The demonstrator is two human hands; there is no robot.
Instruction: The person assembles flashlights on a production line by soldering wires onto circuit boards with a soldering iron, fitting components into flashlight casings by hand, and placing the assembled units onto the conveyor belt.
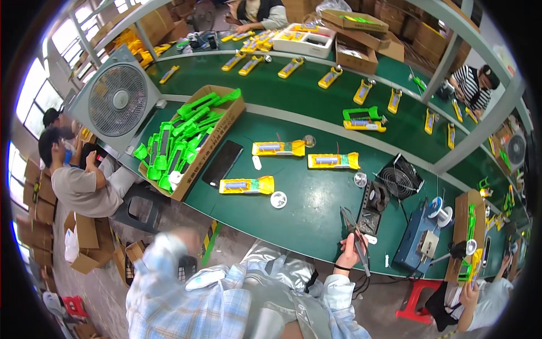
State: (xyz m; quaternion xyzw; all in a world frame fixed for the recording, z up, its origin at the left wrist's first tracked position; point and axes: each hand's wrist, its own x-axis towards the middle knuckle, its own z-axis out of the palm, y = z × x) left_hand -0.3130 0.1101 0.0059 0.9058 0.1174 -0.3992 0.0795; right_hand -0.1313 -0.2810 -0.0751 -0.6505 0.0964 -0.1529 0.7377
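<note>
My right hand (347, 255) is closed round a soldering iron (362, 254) at the table's near edge. Two thin prongs point up and away from the grip; whether both belong to the iron I cannot tell. Off the table's edge at left, my left hand (189, 239) is smeared by motion and its fingers cannot be read. Three yellow lamp housings with a battery and green board lie on the table: one near left (247, 185), one behind it (278, 148), one to the right (333, 161). Round reflector parts (278, 199) lie beside them.
Left stand a carton (212, 144) of green housings, a black phone (223, 163) and a grey fan (119, 99). Right are a parts tray (371, 221), a small black fan (400, 176), a blue soldering station (416, 237) and a solder spool (443, 214). A green belt (271, 90) carries yellow housings; co-workers sit around.
</note>
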